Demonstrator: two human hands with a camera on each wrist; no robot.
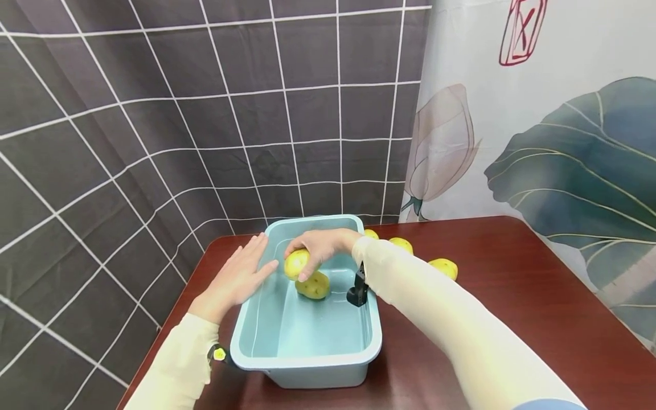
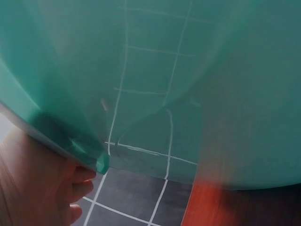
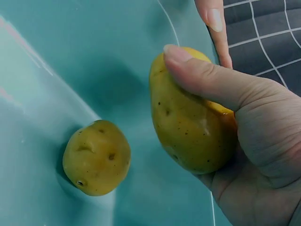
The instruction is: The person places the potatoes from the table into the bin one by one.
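My right hand (image 1: 324,248) grips a yellow potato (image 1: 295,264) inside the light blue plastic basin (image 1: 307,361); thumb and fingers wrap it in the right wrist view, where the held potato (image 3: 188,117) shows small dark specks. Just below it, a second potato (image 1: 314,286) lies on the basin floor. At the basin's left rim rests my left hand (image 1: 238,279), fingers straight and pointing forward, thumb reaching over the edge. The left wrist view shows the left hand (image 2: 42,183) against the outside of the basin wall (image 2: 155,84).
Several more potatoes lie on the dark red table (image 1: 492,296) right of the basin, one potato (image 1: 443,267) nearest, others partly behind my right sleeve (image 1: 435,307). A dark grid-patterned curtain (image 1: 230,114) hangs close behind and left. A black wrist camera (image 1: 359,289) sits under my right wrist.
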